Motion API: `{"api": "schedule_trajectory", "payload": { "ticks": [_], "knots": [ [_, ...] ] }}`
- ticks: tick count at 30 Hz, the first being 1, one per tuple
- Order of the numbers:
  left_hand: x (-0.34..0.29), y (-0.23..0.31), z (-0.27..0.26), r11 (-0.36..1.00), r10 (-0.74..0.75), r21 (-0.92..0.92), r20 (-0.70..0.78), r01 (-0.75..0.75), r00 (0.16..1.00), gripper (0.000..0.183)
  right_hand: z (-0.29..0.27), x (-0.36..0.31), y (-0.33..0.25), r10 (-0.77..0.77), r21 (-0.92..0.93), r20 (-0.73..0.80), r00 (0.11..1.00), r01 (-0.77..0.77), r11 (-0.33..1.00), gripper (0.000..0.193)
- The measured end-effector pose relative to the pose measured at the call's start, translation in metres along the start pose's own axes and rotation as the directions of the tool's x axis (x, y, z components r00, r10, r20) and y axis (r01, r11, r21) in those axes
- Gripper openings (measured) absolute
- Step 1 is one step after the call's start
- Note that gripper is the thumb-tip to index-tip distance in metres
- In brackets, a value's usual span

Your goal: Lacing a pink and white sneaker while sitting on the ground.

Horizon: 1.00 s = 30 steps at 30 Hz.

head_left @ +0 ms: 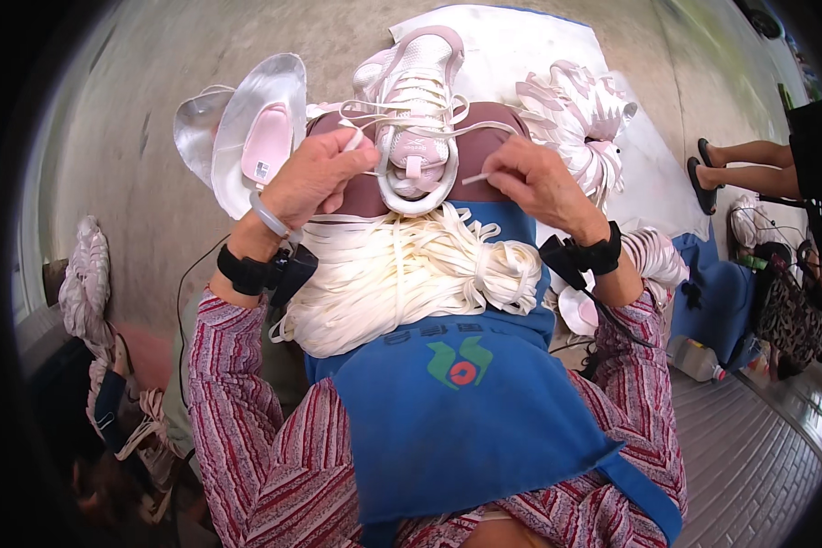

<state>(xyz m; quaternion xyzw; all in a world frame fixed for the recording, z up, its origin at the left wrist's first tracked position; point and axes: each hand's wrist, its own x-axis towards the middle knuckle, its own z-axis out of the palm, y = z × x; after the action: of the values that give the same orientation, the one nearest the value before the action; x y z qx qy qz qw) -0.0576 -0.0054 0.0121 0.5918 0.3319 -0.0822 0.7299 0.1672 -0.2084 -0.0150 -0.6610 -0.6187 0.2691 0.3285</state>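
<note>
A pink and white sneaker (411, 100) rests across my lap, its toe pointing away from me and its heel opening toward me. Flat cream shoelace (409, 117) crosses its front in rows, and the loose ends reach out to both sides. To the left of the shoe, my left hand (329, 169) is closed, pinching one lace end between thumb and forefinger. On the other side, my right hand (537, 178) pinches the other end, whose tip (477, 179) pokes out below the fingers. A thick tied bundle of cream laces (384, 279) lies over my blue apron (447, 393), just below the heel.
Silvery shoe forms with a pink insole (267, 146) stand at left. A ring of pink and white shoe pieces (580, 123) sits on a white sheet (653, 173) at right. A plastic bottle (696, 359) lies lower right. Another person's legs (749, 167) show at far right.
</note>
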Motion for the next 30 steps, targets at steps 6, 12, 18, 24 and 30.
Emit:
{"api": "schedule_trajectory", "payload": {
  "ticks": [6,12,18,24,30],
  "knots": [
    [0.031,-0.003,0.034,0.913,0.294,0.278,0.058,-0.298,0.954,0.031,0.002,0.01,0.005,0.118,-0.021,-0.172,0.978,-0.124,0.992,0.007],
    [0.041,0.006,0.046,0.8,0.352,0.506,0.037,-0.321,0.935,0.026,0.013,0.013,0.01,0.006,-0.169,-0.128,0.992,-0.028,0.985,0.008],
    [0.046,0.004,0.049,0.773,0.319,0.558,0.071,-0.303,0.945,0.028,0.012,0.018,0.018,-0.052,-0.142,-0.172,0.984,0.027,0.989,0.007],
    [0.046,0.006,0.053,0.837,0.292,0.494,-0.039,-0.235,0.956,0.031,0.017,0.019,0.023,-0.035,-0.148,-0.201,0.979,0.005,0.989,0.007],
    [0.055,0.007,0.051,0.828,0.275,0.523,-0.067,-0.201,0.959,0.03,0.015,0.027,0.018,0.02,0.038,-0.24,0.971,-0.011,0.999,0.008]
  ]
}}
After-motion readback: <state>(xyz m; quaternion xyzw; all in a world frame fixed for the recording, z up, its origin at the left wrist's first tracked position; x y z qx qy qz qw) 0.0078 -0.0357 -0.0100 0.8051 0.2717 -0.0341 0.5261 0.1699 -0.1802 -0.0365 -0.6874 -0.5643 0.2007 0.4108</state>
